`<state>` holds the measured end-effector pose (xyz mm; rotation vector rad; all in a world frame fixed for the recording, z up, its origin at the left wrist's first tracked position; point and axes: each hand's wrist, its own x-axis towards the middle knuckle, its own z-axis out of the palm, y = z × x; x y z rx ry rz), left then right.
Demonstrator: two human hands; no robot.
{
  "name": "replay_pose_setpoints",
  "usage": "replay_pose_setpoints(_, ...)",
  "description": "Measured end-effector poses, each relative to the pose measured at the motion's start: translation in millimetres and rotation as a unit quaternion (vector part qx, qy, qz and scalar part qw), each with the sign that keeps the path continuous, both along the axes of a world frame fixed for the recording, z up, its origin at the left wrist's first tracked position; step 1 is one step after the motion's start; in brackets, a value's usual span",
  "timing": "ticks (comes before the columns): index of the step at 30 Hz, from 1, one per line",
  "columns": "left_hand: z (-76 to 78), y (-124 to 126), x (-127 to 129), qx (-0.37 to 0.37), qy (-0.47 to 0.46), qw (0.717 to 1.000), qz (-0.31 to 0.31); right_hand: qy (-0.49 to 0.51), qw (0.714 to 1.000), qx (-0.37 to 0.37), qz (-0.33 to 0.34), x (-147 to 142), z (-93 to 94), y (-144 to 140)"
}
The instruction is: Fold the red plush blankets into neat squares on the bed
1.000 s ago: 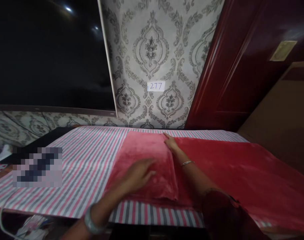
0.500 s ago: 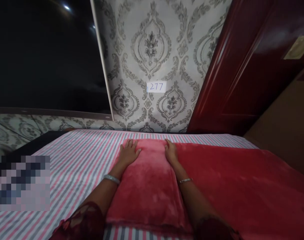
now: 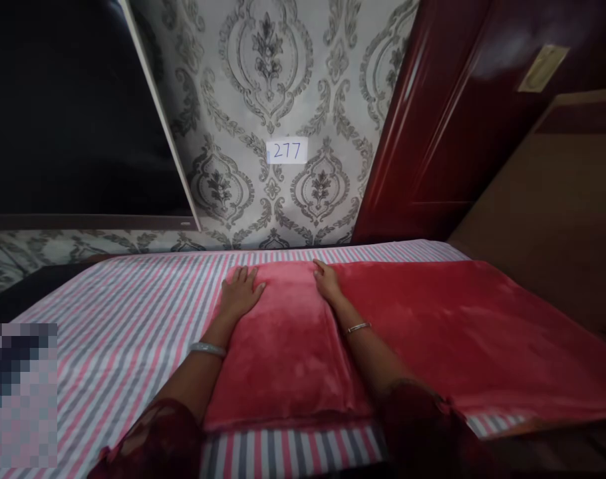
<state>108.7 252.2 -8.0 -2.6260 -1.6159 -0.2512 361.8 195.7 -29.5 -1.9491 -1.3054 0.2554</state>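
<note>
Red cloth (image 3: pixel 432 319): I am pressing its folded flap (image 3: pixel 283 346) flat, left hand (image 3: pixel 240 291) and right hand (image 3: pixel 326 283) open; next, folding again needs gripped corners.

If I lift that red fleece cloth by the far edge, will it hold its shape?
Probably not. The red cloth lies limp and folded flat under the left hand and right hand, so it should droop. Its plush nap likely grips the striped sheet rather than sliding.

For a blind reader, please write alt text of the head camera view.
Two bare hands, left hand and right hand, press flat on the far corners of a folded red fleece blanket lying on a striped sheet. Patterned wallpaper with a "277" label is behind.
</note>
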Motion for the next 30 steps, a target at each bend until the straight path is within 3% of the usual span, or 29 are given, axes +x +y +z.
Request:
replay_pose_setpoints(4,0.8,0,-1,-0.009,-0.032,0.999,-0.003,-0.043,0.999,-0.018,0.011,-12,26.8,-20)
replay_pose_setpoints(7,0.1,-2,-2,-0.02,-0.057,0.998,-0.004,-0.143,0.986,-0.004,0.08,-38,37.1,-50)
replay_pose_setpoints(10,0.6,-2,-2,-0.04,-0.092,0.995,0.002,-0.248,0.95,-0.046,0.183,-67,28.2,-84)
replay_pose_setpoints(14,10.4,-1,-10,-0.072,-0.163,0.983,0.041,-0.28,0.932,-0.095,0.211,-82,5.9,-110)
replay_pose_setpoints(18,22.5,-14,-47,-0.124,-0.257,0.956,0.072,-0.271,0.932,-0.101,0.22,-73,6.7,-103)
replay_pose_setpoints(22,14.1,-63,-102,-0.177,-0.349,0.917,0.084,-0.229,0.938,-0.087,0.246,-61,31.2,-65)
replay_pose_setpoints(24,2.0,-98,-123,-0.206,-0.407,0.886,0.08,-0.214,0.944,-0.071,0.242,-61,43.4,-37)
replay_pose_setpoints(27,-16.7,-149,-141,-0.319,-0.607,0.724,0.076,-0.206,0.945,-0.068,0.246,-67,54.0,7)
replay_pose_setpoints(28,-21.1,-163,-144,-0.34,-0.639,0.685,0.086,-0.204,0.944,-0.072,0.249,-70,55.4,21)
replay_pose_setpoints(30,-26.4,-184,-147,-0.367,-0.656,0.651,0.104,-0.201,0.94,-0.089,0.259,-75,55.4,42)
